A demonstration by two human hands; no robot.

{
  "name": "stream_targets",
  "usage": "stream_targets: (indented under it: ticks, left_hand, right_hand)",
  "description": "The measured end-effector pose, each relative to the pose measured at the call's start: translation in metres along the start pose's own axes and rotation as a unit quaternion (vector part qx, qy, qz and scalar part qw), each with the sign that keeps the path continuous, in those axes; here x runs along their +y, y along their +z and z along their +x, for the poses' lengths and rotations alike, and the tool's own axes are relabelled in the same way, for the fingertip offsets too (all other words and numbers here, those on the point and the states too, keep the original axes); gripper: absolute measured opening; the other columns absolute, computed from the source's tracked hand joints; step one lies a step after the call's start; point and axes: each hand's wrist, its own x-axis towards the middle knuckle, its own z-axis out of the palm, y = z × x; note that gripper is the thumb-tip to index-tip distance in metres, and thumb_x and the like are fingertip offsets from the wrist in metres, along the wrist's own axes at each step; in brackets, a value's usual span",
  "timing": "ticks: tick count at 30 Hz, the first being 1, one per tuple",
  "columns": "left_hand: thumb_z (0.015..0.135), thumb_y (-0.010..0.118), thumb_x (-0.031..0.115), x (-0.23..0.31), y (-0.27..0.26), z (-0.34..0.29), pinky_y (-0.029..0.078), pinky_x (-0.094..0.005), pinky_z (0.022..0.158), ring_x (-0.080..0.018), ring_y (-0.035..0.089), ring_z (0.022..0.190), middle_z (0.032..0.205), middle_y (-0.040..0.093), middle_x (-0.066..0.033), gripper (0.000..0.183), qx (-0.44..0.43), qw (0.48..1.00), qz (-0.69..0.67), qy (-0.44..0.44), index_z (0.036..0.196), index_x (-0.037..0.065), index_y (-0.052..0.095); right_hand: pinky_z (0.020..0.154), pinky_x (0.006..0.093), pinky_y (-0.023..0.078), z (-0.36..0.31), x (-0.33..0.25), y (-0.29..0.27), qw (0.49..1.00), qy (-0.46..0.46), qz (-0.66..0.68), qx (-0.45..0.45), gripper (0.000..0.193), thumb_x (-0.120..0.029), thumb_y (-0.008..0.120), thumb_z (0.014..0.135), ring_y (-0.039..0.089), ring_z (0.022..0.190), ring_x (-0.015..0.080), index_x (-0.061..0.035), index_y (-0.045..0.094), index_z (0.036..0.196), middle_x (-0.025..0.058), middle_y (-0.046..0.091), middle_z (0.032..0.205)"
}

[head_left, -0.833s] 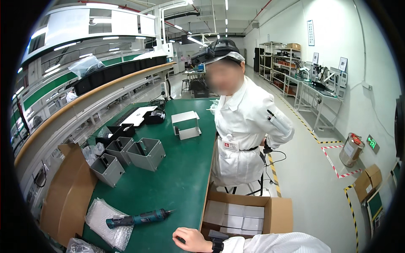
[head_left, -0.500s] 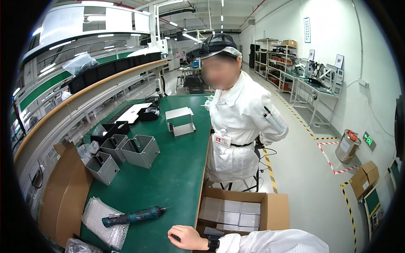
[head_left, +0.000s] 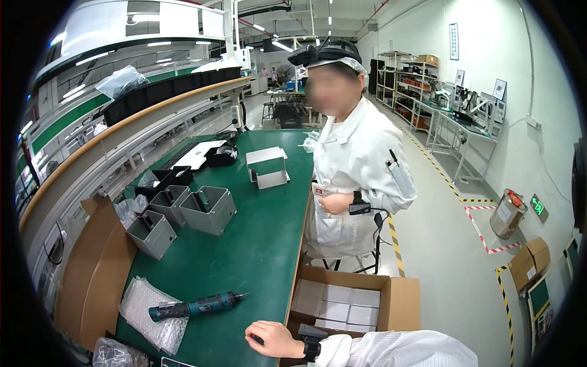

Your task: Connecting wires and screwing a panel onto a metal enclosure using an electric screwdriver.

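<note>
My right hand rests at the table's near right edge, fingers loosely curled, with no object visible in them. A black device is strapped on its wrist, below a white sleeve. My left hand is out of the picture. Nearest to the right hand lies a teal and black cordless screwdriver, its bit pointing right. Its rear end lies on a sheet of bubble wrap. Farther off, grey box-shaped housings stand on the green table. Another grey frame-like housing sits farther back.
An open cardboard box holding white boxes stands right of the table. Beyond it, a co-worker in a white coat is beside the table, one hand at the waist. Bent cardboard lines the left edge. Black trays and a rail lie beyond.
The co-worker's hand with a wrist device has come round to the front of the waist. The view has shifted slightly. My right hand stays at the table edge.
</note>
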Motion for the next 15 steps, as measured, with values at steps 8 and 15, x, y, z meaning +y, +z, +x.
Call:
stream_targets:
  ticks: [8,15]
  left_hand:
    - [0.095,0.043,0.023,-0.003,-0.01,-0.003,0.046,-0.0346,0.079,-0.0234,0.058,0.085,0.096,0.062,-0.0138,0.031,-0.002,1.0,-0.031,-0.005,0.098,-0.003,0.06]
    - [0.095,0.043,0.023,-0.007,-0.017,-0.007,0.046,-0.0345,0.08,-0.0234,0.058,0.086,0.097,0.062,-0.0137,0.031,-0.002,0.999,-0.051,-0.013,0.099,-0.003,0.06]
  right_hand:
    - [0.059,0.0334,0.047,0.0,-0.005,-0.004,0.999,0.03,0.003,-0.016,0.006,-0.011,0.06,0.077,0.058,0.066,0.0239,-0.0061,0.056,0.078,0.0066,0.058,0.072]
    - [0.057,0.0328,0.046,0.0,-0.004,-0.002,1.0,0.017,0.002,-0.004,0.006,-0.009,0.061,0.077,0.058,0.064,0.0238,-0.0058,0.057,0.078,0.0068,0.058,0.071]
